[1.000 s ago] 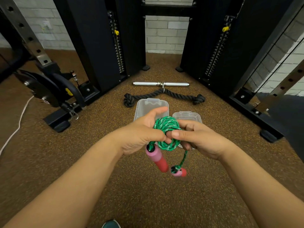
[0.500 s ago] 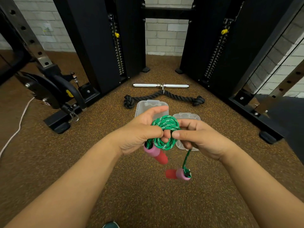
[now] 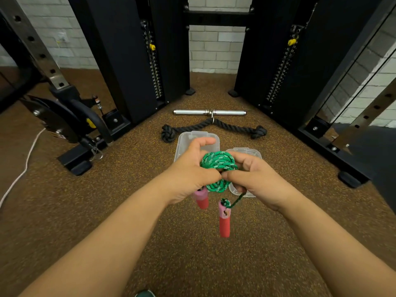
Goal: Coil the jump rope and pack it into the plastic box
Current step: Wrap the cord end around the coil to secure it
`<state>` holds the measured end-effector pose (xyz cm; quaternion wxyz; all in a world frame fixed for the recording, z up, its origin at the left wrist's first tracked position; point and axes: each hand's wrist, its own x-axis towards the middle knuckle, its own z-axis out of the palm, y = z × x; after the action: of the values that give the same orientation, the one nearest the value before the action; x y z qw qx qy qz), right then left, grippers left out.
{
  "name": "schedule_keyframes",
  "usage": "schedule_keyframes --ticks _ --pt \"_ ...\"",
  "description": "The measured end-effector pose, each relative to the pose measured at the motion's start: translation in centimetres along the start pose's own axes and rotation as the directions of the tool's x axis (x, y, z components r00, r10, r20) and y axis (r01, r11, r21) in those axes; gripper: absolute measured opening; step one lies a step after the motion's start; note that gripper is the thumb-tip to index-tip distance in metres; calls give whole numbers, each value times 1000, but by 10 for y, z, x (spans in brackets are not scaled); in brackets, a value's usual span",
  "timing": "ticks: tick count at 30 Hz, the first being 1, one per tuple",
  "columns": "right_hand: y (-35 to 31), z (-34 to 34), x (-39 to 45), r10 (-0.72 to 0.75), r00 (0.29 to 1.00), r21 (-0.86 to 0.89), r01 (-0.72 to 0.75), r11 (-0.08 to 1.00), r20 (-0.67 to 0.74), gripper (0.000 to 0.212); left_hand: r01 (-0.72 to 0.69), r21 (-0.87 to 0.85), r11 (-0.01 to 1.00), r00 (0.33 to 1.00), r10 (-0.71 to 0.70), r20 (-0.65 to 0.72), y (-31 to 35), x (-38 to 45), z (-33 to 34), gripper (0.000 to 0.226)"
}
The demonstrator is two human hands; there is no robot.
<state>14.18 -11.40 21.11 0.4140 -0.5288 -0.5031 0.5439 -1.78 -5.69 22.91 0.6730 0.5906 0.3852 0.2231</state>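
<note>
A green jump rope (image 3: 218,162) is wound into a tight coil, held above the floor between both hands. My left hand (image 3: 190,172) grips the coil's left side, and one pink-and-red handle (image 3: 201,198) sticks out below it. My right hand (image 3: 255,181) pinches the coil's right side and the loose end of rope. The second pink-and-red handle (image 3: 224,219) dangles upright from that end. Behind my hands, on the floor, lie a clear plastic box (image 3: 188,138) and a second clear plastic piece (image 3: 246,152), both partly hidden.
A chrome bar (image 3: 209,112) and a black knotted rope attachment (image 3: 214,127) lie on the brown rubber floor beyond the box. Black weight-stack columns (image 3: 128,61) stand left and right. A machine base (image 3: 70,159) and a white cord (image 3: 23,168) are at the left.
The loose handle has swung from lying sideways to hanging straight down, nearer the other handle. Both hands keep hold of the coil and have barely shifted.
</note>
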Motion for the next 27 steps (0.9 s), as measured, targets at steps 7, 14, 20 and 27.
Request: schedule_keyframes --ticks 7,14,20,27 --pt "-8 13 0 -65 985 37 72 997 -161 34 -155 329 931 944 238 -229 -3 2 14 53" --pt "-4 17 0 -39 983 51 48 998 -179 38 -162 562 811 904 351 -246 -4 1 15 46" --pt "-2 21 -1 -42 979 -8 42 999 -201 38 -137 735 664 873 431 -227 -6 7 13 56" --pt "4 29 0 -124 962 -86 106 991 -241 39 -54 742 669 849 422 -318 -9 14 8 41"
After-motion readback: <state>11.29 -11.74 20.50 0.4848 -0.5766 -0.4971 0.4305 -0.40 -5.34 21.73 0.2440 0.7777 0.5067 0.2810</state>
